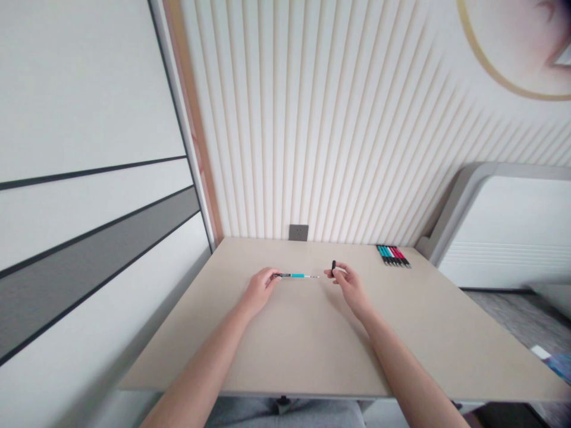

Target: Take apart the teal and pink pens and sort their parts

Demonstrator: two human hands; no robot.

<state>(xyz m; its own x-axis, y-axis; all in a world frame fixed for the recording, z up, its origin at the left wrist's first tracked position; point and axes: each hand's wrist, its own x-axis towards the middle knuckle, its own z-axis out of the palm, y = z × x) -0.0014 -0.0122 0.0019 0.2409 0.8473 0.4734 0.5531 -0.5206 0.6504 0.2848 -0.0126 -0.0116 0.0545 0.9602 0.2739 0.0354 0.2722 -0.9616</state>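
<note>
My left hand [263, 283] pinches the dark end of a pen [297, 275] with a turquoise middle. The pen lies level, and its thin, pale tip section points right toward my other hand. Between the thumb and fingers of my right hand [348, 283] is a small black pen cap [333, 268], held upright. A short gap separates the cap from the pen's tip. Both hands are over the middle of the beige table [307, 345].
A row of several pens [393, 256], turquoise, white and red with black ends, lies at the table's back right. Behind the table rises a ribbed wall with a dark power socket [298, 232]. A white cabinet [89, 238] borders the left side; a grey-white headboard [504, 226] stands right.
</note>
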